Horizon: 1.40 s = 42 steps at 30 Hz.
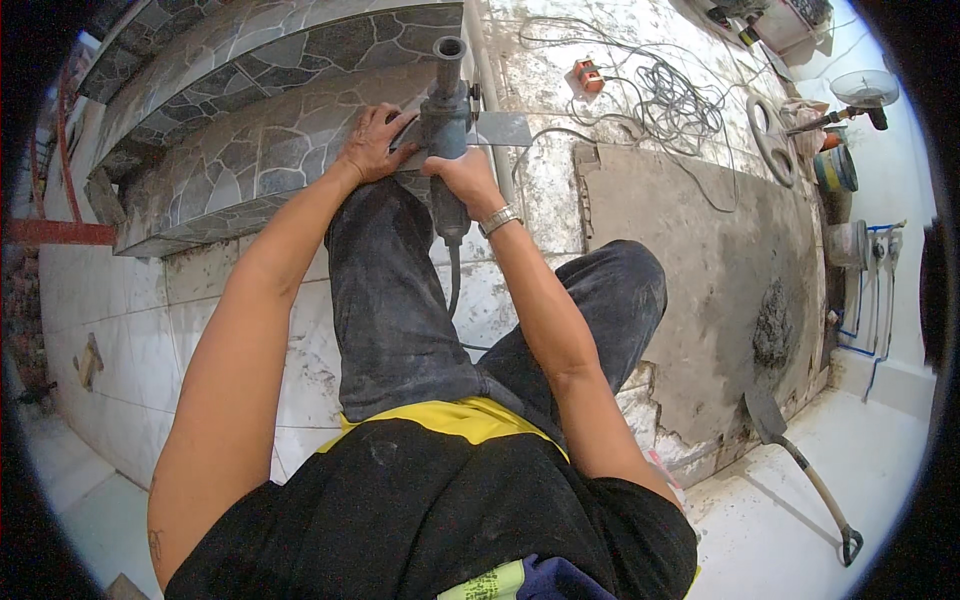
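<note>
Right there at the worker's twelve o'clock is a grey power tool [447, 133], the right hand [466, 181] wrapped around its body. The left hand [374, 146] is open, fingers spread, just beside it at eleven; a shovel [768, 420] sits out toward four.

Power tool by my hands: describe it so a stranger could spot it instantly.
Start at the stone-patterned steps, upper left. Near their right end, your right hand grips the dark grey power tool. Unlike the flat grey piece beside it, it is long and bulky, with a round, tube-like far end and a cord at the near one.
</note>
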### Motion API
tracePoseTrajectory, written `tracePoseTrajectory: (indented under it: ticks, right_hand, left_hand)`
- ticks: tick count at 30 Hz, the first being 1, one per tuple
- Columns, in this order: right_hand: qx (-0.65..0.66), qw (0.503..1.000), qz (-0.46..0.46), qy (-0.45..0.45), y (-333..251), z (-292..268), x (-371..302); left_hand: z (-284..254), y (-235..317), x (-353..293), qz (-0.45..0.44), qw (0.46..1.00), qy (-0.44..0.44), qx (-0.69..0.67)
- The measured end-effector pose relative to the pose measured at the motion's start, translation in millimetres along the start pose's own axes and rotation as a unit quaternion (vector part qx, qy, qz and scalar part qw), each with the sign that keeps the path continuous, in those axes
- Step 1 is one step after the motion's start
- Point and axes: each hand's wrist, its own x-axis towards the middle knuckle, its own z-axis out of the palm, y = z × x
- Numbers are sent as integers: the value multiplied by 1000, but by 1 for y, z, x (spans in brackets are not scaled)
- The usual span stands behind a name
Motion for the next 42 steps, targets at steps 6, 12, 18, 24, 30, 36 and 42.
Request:
tracePoseTrajectory:
  ticks: [6, 12, 18, 24, 30, 36, 42]
  right_hand:
    - [-5, 1000, -7, 5, 4, -1, 0]
    - [-17, 1000, 20, 7, 8, 1, 0]
    - [-2, 1000, 27, -5, 4, -1, -4]
    - [2, 1000, 14, 0, 5, -2, -4]
    - [-15, 999, 28, -8, -7, -2, -20]
    - [-26, 1000, 10, -5, 0, -2, -19]
    - [-30, 999, 10, 4, 13, -3, -14]
  left_hand:
    - [2, -2, -1, 6, 1000, 9, -5]
    - [2, -1, 0, 6, 1000, 11, 3]
    - [2, -1, -1, -1, 1000, 16, -2]
    - [5, -2, 2, 7, 1000, 23, 1]
    - [7, -5, -1, -8, 1000, 13, -11]
    - [8, -5, 0, 5, 999, 30, -13]
    - [8, -5, 2, 21, 999, 38, -5]
